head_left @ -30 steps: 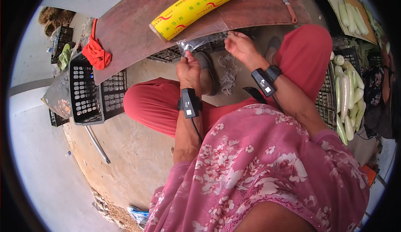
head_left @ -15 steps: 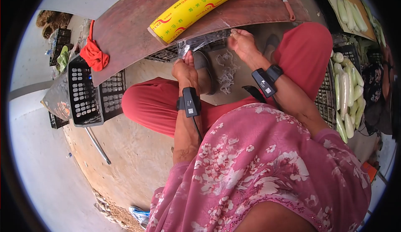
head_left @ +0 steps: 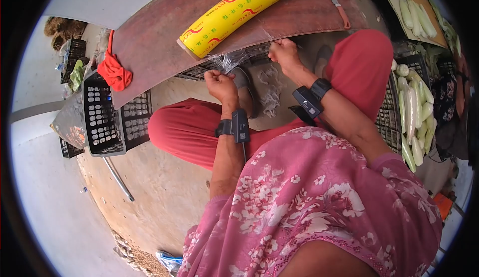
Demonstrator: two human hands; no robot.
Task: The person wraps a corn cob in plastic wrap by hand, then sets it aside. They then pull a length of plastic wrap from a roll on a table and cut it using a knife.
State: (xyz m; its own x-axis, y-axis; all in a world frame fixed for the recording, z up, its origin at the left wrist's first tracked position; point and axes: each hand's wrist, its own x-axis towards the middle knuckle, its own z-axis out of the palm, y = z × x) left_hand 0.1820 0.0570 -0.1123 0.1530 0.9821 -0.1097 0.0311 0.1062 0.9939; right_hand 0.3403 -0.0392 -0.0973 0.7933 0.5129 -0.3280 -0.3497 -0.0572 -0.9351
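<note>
A large roll of cling film (head_left: 244,13) with a yellow printed surface lies on the reddish-brown board (head_left: 154,37). From its near side a clear sheet of film (head_left: 228,62) hangs over the board's edge, bunched at the left. My left hand (head_left: 221,86) is closed on that gathered film. To the right, my right hand (head_left: 284,52) pinches at the board's front edge, where the film's other side seems to be; the film is too clear to make out fully there. A knife (head_left: 339,6) with an orange-brown handle lies on the board's right end.
Black plastic crates (head_left: 102,117) stand at the left, beside a red cloth (head_left: 115,72) hanging over the board's corner. Pale green long gourds (head_left: 413,107) fill a crate at the right. Film scraps (head_left: 271,92) lie on the floor between my feet.
The film between my hands has been drawn out and gathered more at the left. My left hand has turned and dropped slightly; my right hand has shifted a little left and down.
</note>
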